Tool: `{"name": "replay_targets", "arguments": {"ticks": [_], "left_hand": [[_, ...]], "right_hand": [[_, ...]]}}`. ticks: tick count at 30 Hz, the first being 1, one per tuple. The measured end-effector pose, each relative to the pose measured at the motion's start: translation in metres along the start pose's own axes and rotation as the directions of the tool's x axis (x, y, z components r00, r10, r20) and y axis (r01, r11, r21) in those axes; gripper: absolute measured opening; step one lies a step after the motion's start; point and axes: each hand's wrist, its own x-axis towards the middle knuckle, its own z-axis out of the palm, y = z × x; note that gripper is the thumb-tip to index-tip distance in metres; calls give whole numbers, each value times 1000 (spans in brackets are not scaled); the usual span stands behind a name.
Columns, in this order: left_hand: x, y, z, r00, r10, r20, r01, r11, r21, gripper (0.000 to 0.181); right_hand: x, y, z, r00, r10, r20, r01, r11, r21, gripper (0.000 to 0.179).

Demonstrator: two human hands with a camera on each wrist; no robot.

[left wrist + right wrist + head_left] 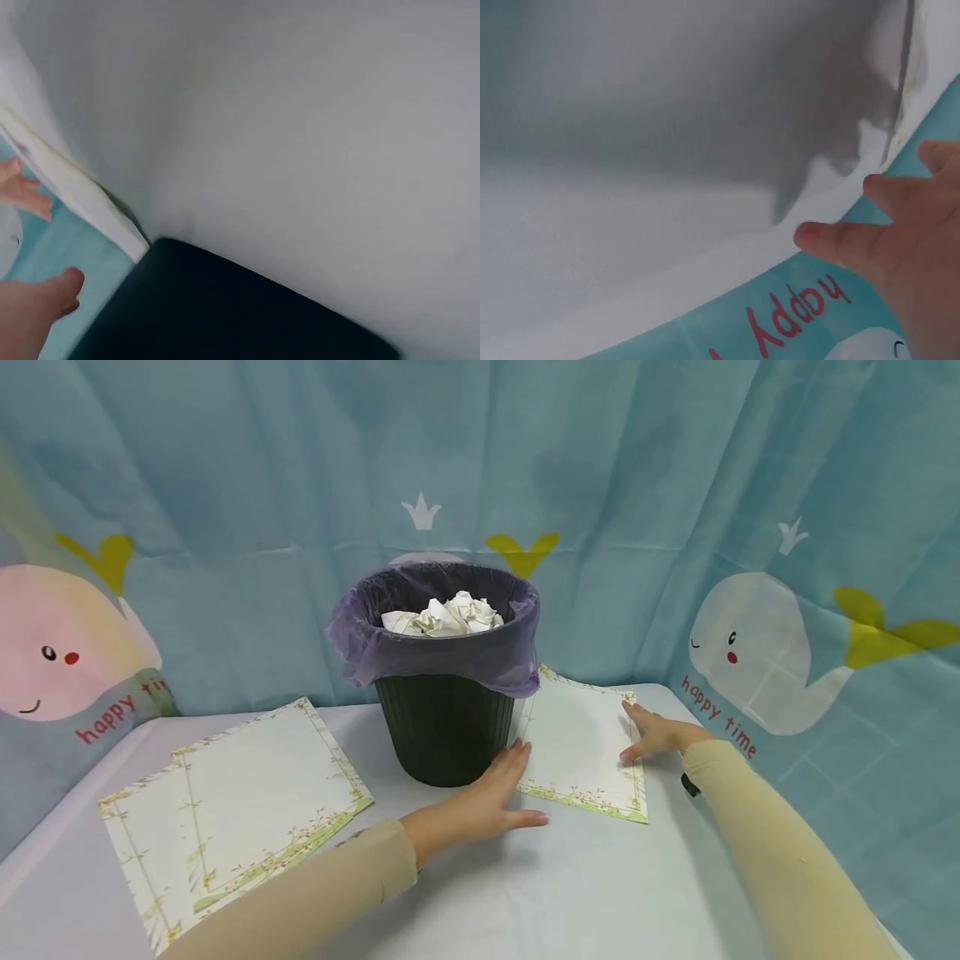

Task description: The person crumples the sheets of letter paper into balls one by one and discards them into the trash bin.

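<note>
A sheet of white paper (573,743) with a printed floral border lies on the table right of the bin. My left hand (480,797) is at its left edge, between paper and bin, fingers extended and thumb apart. On the other side, my right hand (658,732) is at the sheet's right edge with its fingers spread. Neither hand grips anything. In the right wrist view, the right hand (922,232) shows spread fingers above the white cloth. Only part of the left hand (34,311) shows in the left wrist view.
A black bin (450,727) with a purple liner (465,656) holds crumpled white paper (442,617). Two overlapping bordered sheets (262,802) lie at the left. A small black object (690,785) is under the right wrist. Blue whale-print curtains (300,527) stand behind the white-covered table (600,893).
</note>
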Motion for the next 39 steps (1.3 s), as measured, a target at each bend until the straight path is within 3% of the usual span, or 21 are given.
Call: {"name": "replay_targets", "arguments": {"ticks": [6, 11, 16, 22, 27, 31, 34, 39], "left_hand": [[48, 6, 16, 996, -60, 59, 48, 980, 195, 101], [69, 5, 23, 988, -135, 71, 106, 945, 310, 102], [78, -1, 28, 974, -215, 68, 174, 908, 380, 101], [93, -1, 35, 945, -322, 63, 287, 905, 314, 94], [100, 1, 42, 931, -362, 42, 329, 884, 332, 95], [99, 7, 40, 920, -391, 30, 356, 863, 358, 94], [96, 11, 39, 919, -392, 32, 352, 856, 379, 94], [93, 13, 38, 919, -394, 22, 363, 866, 344, 97]], "right_hand": [[0, -1, 2, 994, 103, 22, -102, 995, -17, 122], [7, -7, 11, 988, 153, 21, -150, 984, -94, 124], [13, -8, 17, 982, 190, 16, -187, 975, -117, 122], [14, -4, 18, 979, 202, 14, -198, 972, -123, 117], [11, 1, 18, 987, 159, 11, -156, 980, -121, 110], [6, -2, 21, 994, 104, 8, -103, 989, -110, 102], [2, -8, 22, 995, 90, -37, -94, 987, -128, 93], [1, -17, 24, 985, 43, -168, -81, 971, -226, 80]]}}
